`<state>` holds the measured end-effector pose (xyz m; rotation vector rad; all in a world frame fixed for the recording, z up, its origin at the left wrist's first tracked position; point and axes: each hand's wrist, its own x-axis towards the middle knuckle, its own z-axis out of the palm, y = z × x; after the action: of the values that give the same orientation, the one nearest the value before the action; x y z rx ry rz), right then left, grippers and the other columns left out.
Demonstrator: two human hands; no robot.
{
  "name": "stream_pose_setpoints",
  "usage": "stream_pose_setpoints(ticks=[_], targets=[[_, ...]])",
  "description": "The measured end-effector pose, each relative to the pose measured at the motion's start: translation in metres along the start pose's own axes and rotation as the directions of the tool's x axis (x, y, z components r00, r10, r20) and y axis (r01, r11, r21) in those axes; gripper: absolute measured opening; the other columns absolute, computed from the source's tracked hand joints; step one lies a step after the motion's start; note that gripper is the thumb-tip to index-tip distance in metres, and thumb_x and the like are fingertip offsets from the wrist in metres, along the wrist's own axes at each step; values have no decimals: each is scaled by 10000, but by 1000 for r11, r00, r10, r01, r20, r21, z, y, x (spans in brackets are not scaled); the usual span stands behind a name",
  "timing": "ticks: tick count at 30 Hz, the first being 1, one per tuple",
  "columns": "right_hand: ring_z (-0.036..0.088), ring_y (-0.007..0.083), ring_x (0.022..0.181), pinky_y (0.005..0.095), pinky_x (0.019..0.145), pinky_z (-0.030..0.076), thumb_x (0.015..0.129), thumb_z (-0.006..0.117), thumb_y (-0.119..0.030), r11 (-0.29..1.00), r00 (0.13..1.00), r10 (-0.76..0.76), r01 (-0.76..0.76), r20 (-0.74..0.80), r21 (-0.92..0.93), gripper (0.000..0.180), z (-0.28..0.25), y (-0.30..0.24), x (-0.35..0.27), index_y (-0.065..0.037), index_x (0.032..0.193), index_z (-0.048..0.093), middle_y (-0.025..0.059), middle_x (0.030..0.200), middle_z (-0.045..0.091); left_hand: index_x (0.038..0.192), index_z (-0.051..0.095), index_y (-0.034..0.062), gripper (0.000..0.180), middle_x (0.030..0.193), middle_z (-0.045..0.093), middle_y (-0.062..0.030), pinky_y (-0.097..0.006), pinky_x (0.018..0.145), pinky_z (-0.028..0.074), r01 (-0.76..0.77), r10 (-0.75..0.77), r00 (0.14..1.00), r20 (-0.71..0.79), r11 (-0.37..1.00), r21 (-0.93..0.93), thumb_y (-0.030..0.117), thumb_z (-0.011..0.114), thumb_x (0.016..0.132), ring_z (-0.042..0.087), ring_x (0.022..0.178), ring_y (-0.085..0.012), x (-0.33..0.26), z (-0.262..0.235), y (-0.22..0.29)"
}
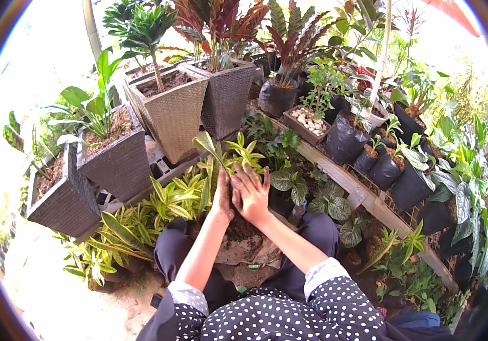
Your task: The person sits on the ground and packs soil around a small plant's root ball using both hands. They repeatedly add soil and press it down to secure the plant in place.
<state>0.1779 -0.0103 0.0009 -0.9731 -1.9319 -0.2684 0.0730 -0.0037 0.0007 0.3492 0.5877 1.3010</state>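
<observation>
Left hand point(222, 194), one; right hand point(249, 194), one (both soiled), beside one long leaf point(206, 142); grip: cannot tell. Pebble-topped pot point(300, 130), one.

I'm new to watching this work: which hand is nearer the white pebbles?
Right. The right hand is below and left of the pebbles in the picture; the left hand is beside it, farther left.

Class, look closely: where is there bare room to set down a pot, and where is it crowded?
The widest bare patch is the pale ground at lower left, bordered by yellow-green plants above and the person's left sleeve to the right. Crowded: the black plant bags at right, the square pots at upper left, and the foliage beyond the right hand.
</observation>
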Motion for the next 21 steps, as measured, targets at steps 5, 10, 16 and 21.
stream_pose_setpoints(ticks=[5, 10, 16, 21], targets=[[250, 360, 1340, 569, 1060, 105, 852, 524, -302, 975, 983, 184, -184, 6, 124, 498, -23, -28, -15, -98, 1303, 467, 149, 1442, 303, 1238, 477, 33, 623, 1221, 535, -101, -385, 968, 403, -100, 120, 966, 229, 990, -99, 551, 360, 914, 510, 1123, -237, -19, 4, -15], [224, 349, 1342, 591, 1060, 70, 856, 507, -403, 984, 990, 139, -137, 9, -113, 509, -36, -36, -15, -213, 1326, 461, 144, 1438, 302, 1132, 536, 81, 466, 1100, 581, -81, -359, 864, 463, -18, 29, 994, 108, 995, -100, 483, 418, 928, 557, 1004, -210, -31, -5, -17], [279, 272, 1327, 618, 1050, 101, 849, 515, -343, 976, 997, 7, 11, 81, -218, 394, -18, -30, -33, -187, 1205, 576, 75, 1405, 381, 1021, 550, 96, 396, 833, 581, -43, -304, 707, 499, 52, -55, 998, -34, 995, -81, 462, 422, 937, 582, 774, -178, -19, -23, -23], [213, 380, 1336, 614, 1047, 55, 834, 542, -391, 989, 969, 145, -139, 200, -44, 569, -29, -48, -45, -157, 1340, 430, 175, 1457, 244, 961, 561, 130, 311, 758, 561, -8, -296, 632, 487, 9, -15, 999, -47, 992, -129, 425, 470, 928, 560, 688, -145, -34, -34, -30]])
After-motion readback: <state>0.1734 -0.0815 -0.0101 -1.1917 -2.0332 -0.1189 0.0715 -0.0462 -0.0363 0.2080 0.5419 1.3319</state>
